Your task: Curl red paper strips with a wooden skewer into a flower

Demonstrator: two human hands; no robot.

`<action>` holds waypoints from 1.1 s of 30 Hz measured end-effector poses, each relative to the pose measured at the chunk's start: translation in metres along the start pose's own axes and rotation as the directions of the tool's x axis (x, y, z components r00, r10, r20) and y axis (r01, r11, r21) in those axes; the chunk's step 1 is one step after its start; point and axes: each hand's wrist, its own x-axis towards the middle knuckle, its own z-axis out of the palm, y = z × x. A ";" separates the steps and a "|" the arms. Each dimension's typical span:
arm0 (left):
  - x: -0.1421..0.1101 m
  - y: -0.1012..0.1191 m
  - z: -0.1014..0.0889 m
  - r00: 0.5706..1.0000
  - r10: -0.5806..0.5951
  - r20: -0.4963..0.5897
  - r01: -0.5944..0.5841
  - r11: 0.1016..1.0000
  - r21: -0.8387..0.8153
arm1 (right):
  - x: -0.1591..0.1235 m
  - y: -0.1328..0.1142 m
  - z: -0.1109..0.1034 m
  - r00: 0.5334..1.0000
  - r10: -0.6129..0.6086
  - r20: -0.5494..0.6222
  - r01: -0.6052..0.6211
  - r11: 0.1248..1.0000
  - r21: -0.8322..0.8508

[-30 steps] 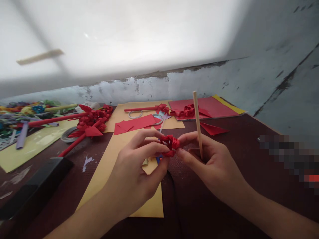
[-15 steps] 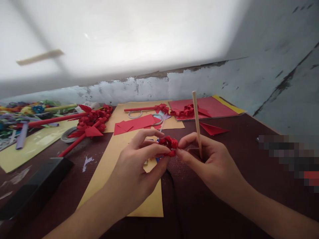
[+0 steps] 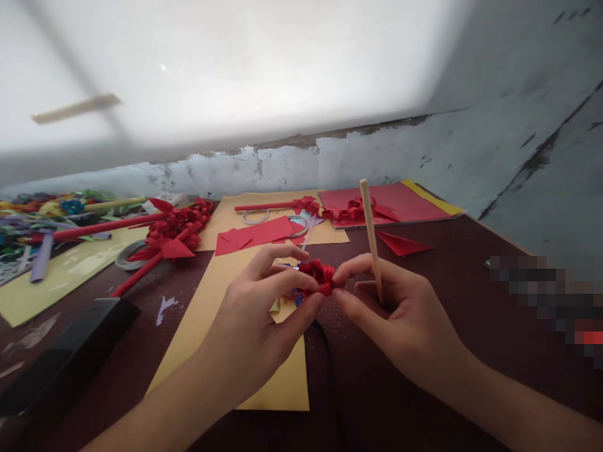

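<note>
Between my two hands is a small red paper flower (image 3: 318,274) with curled, looped petals. My left hand (image 3: 268,307) pinches it from the left between thumb and fingers. At its right edge, the thumb and forefinger of my right hand (image 3: 393,301) touch the paper. A thin wooden stick (image 3: 370,232) stands nearly upright in my right hand, tucked against the palm by the other fingers. Under the hands lies a yellow paper sheet (image 3: 202,351), and a few small items behind my left fingers are mostly hidden.
Red paper flowers on stems (image 3: 176,232) lie at left, near a black box-like object (image 3: 70,355) and a pile of coloured paper strips (image 3: 56,210). Tape rings (image 3: 255,217), red paper pieces (image 3: 254,235) and a red folder (image 3: 414,202) lie toward the wall. A dark cable (image 3: 328,358) runs forward.
The red flower has turned slightly between my fingers, and my left thumb has shifted up onto it. The stick's top has dipped a little and moved left.
</note>
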 end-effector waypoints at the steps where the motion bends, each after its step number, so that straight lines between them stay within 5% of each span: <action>1: 0.000 0.000 0.000 1.000 0.001 0.003 -0.001 1.000 -0.004 | 0.000 0.000 0.000 1.000 0.006 -0.001 -0.006 1.000 0.006; 17: -0.001 0.002 0.000 0.999 0.001 0.052 0.001 0.999 -0.036 | -0.001 0.003 0.000 0.999 0.037 0.004 -0.037 0.999 0.001; 33: 0.003 0.002 -0.002 0.983 -0.141 0.115 0.162 0.966 -0.201 | 0.000 0.002 0.001 0.999 -0.049 -0.012 0.048 0.995 -0.082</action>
